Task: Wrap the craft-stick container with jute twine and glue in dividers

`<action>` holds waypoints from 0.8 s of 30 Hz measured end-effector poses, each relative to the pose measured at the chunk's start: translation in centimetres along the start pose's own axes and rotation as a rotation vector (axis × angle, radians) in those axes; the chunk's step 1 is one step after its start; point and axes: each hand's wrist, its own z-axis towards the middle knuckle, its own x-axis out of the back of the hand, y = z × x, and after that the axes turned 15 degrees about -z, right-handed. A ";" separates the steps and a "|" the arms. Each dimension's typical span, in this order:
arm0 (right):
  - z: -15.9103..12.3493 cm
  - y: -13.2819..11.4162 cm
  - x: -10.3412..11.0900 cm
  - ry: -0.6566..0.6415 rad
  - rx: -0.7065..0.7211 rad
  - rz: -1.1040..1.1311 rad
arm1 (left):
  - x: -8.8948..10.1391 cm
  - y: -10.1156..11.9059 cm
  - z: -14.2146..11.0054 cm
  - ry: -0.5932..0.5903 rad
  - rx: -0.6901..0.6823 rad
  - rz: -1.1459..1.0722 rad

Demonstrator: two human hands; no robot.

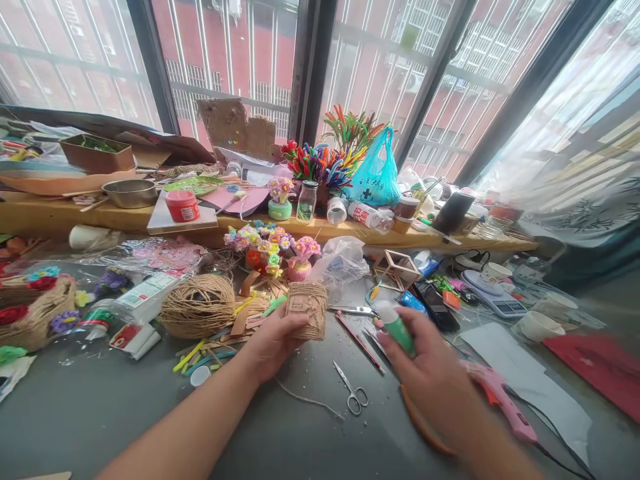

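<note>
My left hand (273,343) is wrapped round a small cylinder covered in brown twine (309,310), with the thumb across its front. A loose strand of twine (310,399) trails on the grey table below. In my right hand (425,360), slightly blurred, is a small green bottle with a white top (399,330), tilted to the upper left and apart from the cylinder. Small silver scissors (353,390) lie between the hands. Near them are a red pencil (361,343) and a larger pair of scissors (354,311), partly hidden by my right hand.
A ball of twine (197,307) sits left of my left hand. A pink glue gun (503,400) with a black cable lies at right, near a kitchen scale (493,293). Pipe-cleaner flowers (304,253) stand behind. A crowded wooden ledge (225,233) runs below the windows.
</note>
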 end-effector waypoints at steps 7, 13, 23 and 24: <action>-3.2 -2.9 -4.1 -0.161 0.218 0.116 | -0.3 0.1 0.0 0.006 -0.015 0.034; -2.2 -1.5 -3.4 0.020 0.150 0.063 | 0.2 -0.2 0.2 -0.028 0.004 0.027; -1.6 -1.9 -3.4 0.016 0.290 -0.048 | 0.3 -0.7 0.1 -0.134 -0.040 0.059; -1.5 -2.0 -3.5 0.015 0.286 -0.056 | 0.3 -0.8 0.1 -0.126 -0.066 0.073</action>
